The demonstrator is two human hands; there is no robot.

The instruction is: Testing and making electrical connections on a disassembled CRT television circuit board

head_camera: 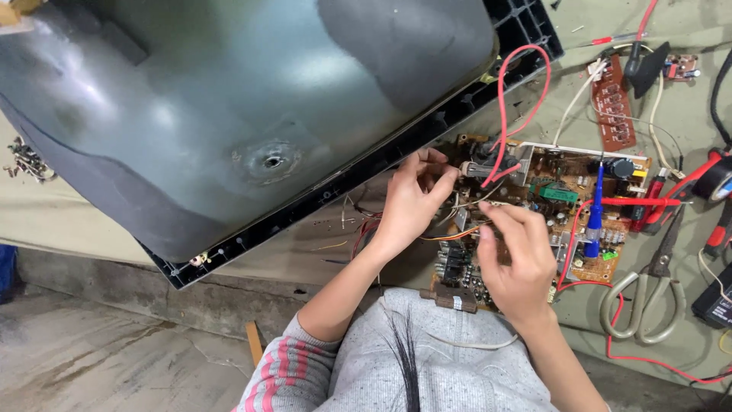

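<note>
- My left hand (409, 204) is reaching over the near edge of the brown circuit board (534, 206), with its fingertips pinched together on a thin pale wire (467, 200) beside the grey cylindrical part (479, 169) at the board's upper left.
- My right hand (517, 258) is hovering over the middle of the board, with its fingers curled inward and the thumb meeting them; whatever they are pinching is too small for me to make out.
- The board is lying flat on the workbench (671, 336), just to the right of the big grey picture tube (229, 99) that is sitting face down in its black frame.
- A red wire (524, 76) is looping up from the board toward the tube's frame.
- A blue-handled screwdriver (595, 210) is lying across the right part of the board, and a red-handled tool (648, 201) is resting just beyond it.
- Scissors (648, 294) with pale handles are lying on the bench to the right of my right hand, well apart from it.
- A small reddish-brown board (614, 111) is lying further back, near the white wires (579, 95).
</note>
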